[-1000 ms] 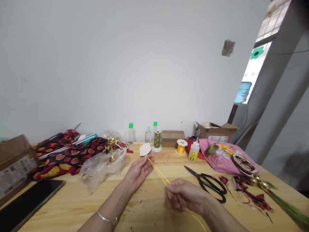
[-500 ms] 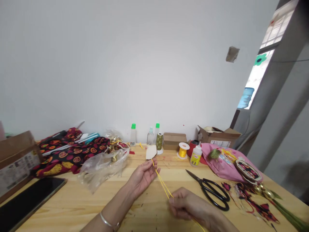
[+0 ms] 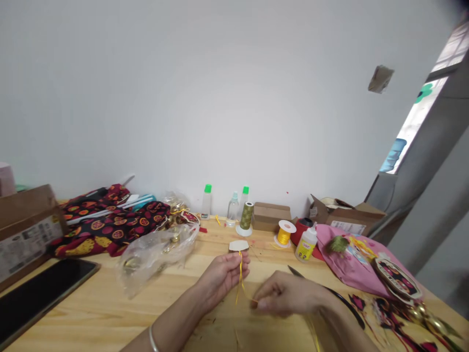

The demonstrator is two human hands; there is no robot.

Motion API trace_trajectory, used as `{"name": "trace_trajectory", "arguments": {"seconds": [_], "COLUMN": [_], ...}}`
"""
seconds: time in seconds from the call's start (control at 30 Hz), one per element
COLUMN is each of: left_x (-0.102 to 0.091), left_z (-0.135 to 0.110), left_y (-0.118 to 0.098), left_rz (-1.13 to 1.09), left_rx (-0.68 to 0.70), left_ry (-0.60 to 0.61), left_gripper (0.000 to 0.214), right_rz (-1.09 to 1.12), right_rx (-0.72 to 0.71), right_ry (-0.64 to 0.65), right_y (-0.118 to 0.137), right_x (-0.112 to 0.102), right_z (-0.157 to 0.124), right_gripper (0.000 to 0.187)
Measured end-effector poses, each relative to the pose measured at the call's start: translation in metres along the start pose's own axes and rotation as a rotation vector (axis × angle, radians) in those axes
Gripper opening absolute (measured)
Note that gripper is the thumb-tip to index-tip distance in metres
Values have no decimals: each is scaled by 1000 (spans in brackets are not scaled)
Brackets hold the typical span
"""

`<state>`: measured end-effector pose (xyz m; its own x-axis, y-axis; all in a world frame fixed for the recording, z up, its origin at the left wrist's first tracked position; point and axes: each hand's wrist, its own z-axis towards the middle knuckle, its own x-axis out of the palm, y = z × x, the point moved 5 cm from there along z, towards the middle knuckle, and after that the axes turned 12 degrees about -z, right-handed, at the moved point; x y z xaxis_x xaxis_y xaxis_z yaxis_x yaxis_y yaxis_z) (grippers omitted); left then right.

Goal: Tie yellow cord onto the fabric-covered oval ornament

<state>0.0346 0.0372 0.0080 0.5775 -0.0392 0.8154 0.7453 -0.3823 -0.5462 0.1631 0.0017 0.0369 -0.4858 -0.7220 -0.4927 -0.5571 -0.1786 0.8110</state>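
Observation:
My left hand (image 3: 224,277) is closed at the table's middle, thumb against fingers, on a small flat off-white piece (image 3: 239,245) that sticks out beyond the fingertips. From that piece a yellow cord (image 3: 240,274) hangs down over the fingers in two strands. To the right, my right hand (image 3: 280,296) pinches one strand of the cord between thumb and forefinger; a further length of it trails below the wrist. Black-handled scissors (image 3: 344,299) lie partly hidden behind my right hand and forearm.
At the back stand clear bottles, an olive thread cone (image 3: 247,216), a yellow cord spool (image 3: 284,234) and a glue bottle (image 3: 307,243). A pink bag (image 3: 355,264) lies right. Left are a plastic bag (image 3: 154,254), patterned cloth (image 3: 120,227) and a phone (image 3: 40,298).
The off-white piece has tipped flatter and come lower. My right hand has turned; the cord, taut before between both hands, now hangs slack. The view has shifted slightly left.

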Motion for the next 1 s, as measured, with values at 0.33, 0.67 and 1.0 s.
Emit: {"name": "trace_trajectory", "arguments": {"seconds": [0.33, 0.67, 1.0], "left_x": [2, 2, 0], "left_z": [-3, 6, 5], "left_y": [3, 3, -1], "left_rz": [204, 377, 476], "left_rx": [-18, 22, -12], "left_ry": [6, 39, -103], "left_gripper": [13, 23, 29], "right_rz": [563, 698, 774], "right_rx": [-303, -194, -252], "right_ry": [-332, -343, -687], "right_y": [-15, -17, -19], "right_x": [-34, -15, -42], "right_z": [15, 32, 19], "right_gripper": [34, 35, 32]}}
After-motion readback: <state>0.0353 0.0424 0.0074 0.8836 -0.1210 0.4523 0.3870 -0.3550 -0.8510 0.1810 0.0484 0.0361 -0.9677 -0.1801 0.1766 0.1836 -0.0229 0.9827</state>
